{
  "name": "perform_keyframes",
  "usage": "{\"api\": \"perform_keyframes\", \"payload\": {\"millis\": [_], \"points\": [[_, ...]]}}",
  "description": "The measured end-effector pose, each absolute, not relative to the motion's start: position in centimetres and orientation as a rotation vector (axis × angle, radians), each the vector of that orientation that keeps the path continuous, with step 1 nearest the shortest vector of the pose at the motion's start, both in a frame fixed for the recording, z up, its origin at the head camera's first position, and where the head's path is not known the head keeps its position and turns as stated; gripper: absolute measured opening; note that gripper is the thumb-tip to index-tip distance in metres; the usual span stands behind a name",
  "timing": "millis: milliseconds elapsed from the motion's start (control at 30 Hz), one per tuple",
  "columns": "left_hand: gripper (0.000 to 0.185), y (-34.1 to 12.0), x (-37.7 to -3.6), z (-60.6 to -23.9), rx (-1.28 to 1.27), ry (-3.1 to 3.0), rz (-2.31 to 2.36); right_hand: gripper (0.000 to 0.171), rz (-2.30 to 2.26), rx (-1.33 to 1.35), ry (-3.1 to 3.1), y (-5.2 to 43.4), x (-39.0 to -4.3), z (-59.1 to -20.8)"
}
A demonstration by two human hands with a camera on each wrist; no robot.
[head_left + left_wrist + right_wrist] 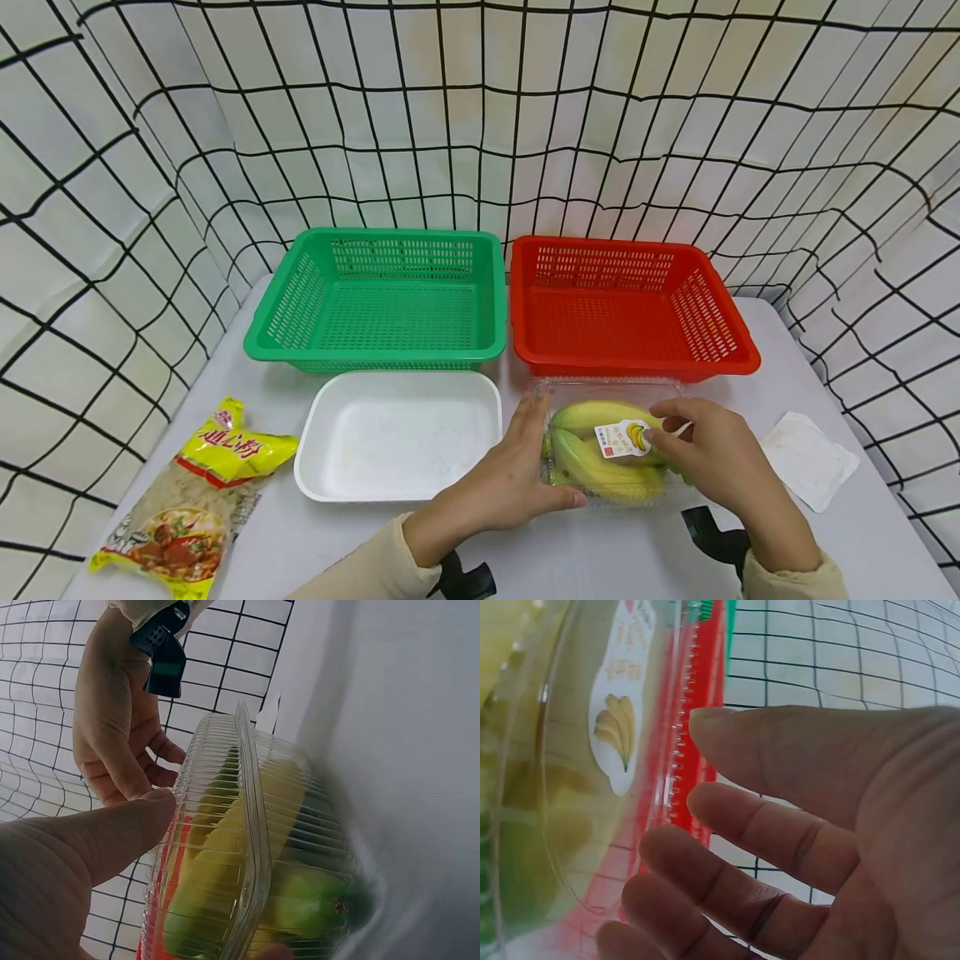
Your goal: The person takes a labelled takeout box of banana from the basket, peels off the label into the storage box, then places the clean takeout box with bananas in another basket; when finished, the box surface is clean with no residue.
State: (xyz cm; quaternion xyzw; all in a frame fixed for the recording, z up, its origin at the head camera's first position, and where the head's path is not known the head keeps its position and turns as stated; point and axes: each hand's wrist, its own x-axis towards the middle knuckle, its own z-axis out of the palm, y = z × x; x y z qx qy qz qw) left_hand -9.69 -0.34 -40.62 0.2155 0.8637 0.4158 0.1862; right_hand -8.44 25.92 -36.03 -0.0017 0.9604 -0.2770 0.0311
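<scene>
A clear plastic box of bananas lies in front of the red basket. On its lid is a white label with a banana picture. My left hand grips the box's left end, thumb at the near side and fingers toward the far side. In the left wrist view, the thumb presses on the ribbed plastic. Over the right part of the lid, my right hand is close to the label. The right wrist view shows its fingers loosely bent, with nothing held between them and the thumb.
A green basket and a red basket stand side by side at the back. To the left are a white tray and a yellow-topped food bag. A white folded tissue lies right. Black netting surrounds the table.
</scene>
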Motion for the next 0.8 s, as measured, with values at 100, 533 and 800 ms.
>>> {"api": "perform_keyframes", "payload": {"millis": [100,533,800], "points": [[0.121,-0.4,-9.6,-40.6,0.613,2.437,1.168,0.032,-0.838,-0.018,2.953,25.6,-8.8,-36.2],[0.121,-0.5,-9.5,-40.8,0.592,2.420,1.192,0.017,-0.841,0.011,2.895,25.6,-9.9,-37.1],[0.122,-0.5,-9.5,-40.9,0.580,2.400,1.209,0.010,-0.866,0.024,2.880,25.6,-10.2,-37.4]]}}
